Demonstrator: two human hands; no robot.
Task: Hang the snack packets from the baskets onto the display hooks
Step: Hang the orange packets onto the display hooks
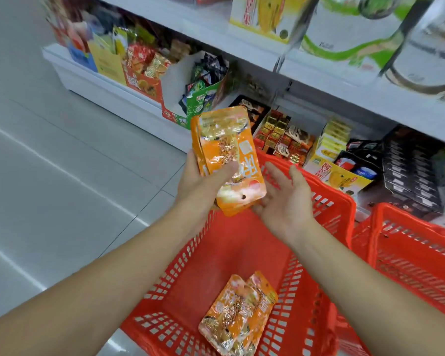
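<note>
Orange snack packets (226,155): we count four in all. Two are held over the near basket (326,209), one stacked behind the other, with only the back one's edges showing. They are glossy foil-and-film pouches, flat, with rounded corners. The front one has a clear window and a small round hang hole at its lower end.

Left hand (198,183): fingers clenched round the pair, thumb laid across the front face.

Right hand (283,199): palm up, just beside the packets' lower edge. Its fingers (272,173) are released and spread, gripping nothing. We cannot tell whether they touch the packets.

The other two packets (238,314) lie overlapping on the near basket's floor, of the same orange foil, crinkled.

Baskets: two, of red plastic, with slotted lattice walls and solid bottoms. The second basket (409,253) stands just to the right.

Beyond them are white shelves (319,70) in several tiers, carrying cardboard display boxes of small wrapped goods in red, green, yellow and black. The upper tier is blurred.

To the left, the floor (62,163) is pale glossy tile with light streaks.
</note>
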